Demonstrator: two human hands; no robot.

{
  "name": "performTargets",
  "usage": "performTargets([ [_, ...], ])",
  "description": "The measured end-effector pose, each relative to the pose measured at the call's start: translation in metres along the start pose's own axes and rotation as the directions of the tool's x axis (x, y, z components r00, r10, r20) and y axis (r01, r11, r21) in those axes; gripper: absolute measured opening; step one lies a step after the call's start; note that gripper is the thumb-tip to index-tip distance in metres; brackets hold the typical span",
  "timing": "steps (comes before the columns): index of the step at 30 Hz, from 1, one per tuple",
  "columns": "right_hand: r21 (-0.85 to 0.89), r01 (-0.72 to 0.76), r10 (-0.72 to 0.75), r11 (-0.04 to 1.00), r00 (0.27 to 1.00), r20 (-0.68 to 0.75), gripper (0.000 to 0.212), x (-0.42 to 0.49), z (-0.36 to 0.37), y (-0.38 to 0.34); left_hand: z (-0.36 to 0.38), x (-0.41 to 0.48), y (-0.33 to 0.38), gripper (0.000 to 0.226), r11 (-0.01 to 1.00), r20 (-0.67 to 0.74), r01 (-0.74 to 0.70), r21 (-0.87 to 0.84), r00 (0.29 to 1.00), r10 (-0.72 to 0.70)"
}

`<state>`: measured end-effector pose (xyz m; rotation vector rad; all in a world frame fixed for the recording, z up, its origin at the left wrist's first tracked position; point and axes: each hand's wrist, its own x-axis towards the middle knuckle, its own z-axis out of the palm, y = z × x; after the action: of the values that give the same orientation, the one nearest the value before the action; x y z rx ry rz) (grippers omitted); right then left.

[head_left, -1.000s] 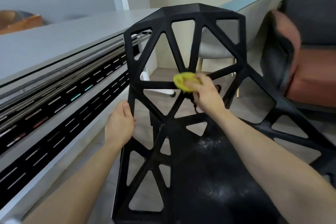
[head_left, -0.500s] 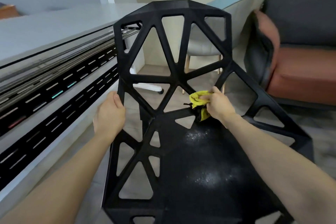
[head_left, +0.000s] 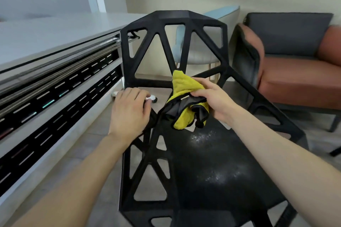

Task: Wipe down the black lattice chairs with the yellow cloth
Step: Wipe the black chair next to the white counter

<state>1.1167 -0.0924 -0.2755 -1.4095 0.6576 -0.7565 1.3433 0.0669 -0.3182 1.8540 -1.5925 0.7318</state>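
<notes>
A black lattice chair (head_left: 184,24) stands in front of me, its back upright and its dark seat below my arms, with pale dusty specks on the seat. My right hand (head_left: 215,101) grips a yellow cloth (head_left: 184,84) with a dark grey underside, bunched up just above the back of the seat. My left hand (head_left: 129,112) lies on the left side strut of the chair where back and seat meet, fingers curled over it.
A long white counter with black slotted panels (head_left: 55,97) runs along the left. Behind the chair stands a light blue and grey chair (head_left: 201,55). A sofa with a grey back and rust-red cushions (head_left: 295,72) is at the right. Grey floor lies between.
My right hand has lifted the cloth off the lower back struts and the cloth has opened out. My left hand has slid inward and up along the left strut. The view has tilted.
</notes>
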Motion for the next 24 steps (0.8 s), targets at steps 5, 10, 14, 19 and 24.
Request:
performTargets([
  [5, -0.036, 0.058, -0.054, 0.998, 0.992, 0.110, 0.035, -0.016, 0.010, 0.001, -0.013, 0.020, 0.017, 0.065, 0.739, 0.382, 0.266, -0.619, 0.924, -0.013],
  [10, -0.464, 0.234, -0.243, 0.854, 0.969, 0.041, 0.025, -0.037, -0.002, -0.019, -0.008, 0.062, 0.043, 0.030, 0.503, 0.460, 0.362, -0.785, 0.884, 0.081],
  [14, -0.700, 0.139, -0.215, 0.701, 0.976, -0.022, 0.036, -0.061, -0.021, -0.044, 0.001, 0.077, 0.070, 0.018, 0.532, 0.413, 0.352, -0.770, 0.911, -0.004],
  [19, -0.810, -0.003, -0.311, 0.586, 0.923, -0.228, 0.034, -0.081, -0.028, -0.050, -0.001, 0.093, 0.102, 0.009, 0.611, 0.370, 0.203, -0.765, 0.915, 0.159],
  [24, -0.690, -0.058, -0.200, 0.722, 0.936, -0.288, 0.027, -0.102, -0.042, -0.087, -0.016, 0.096, 0.090, 0.044, 0.519, 0.710, 0.495, -0.697, 0.580, 0.399],
])
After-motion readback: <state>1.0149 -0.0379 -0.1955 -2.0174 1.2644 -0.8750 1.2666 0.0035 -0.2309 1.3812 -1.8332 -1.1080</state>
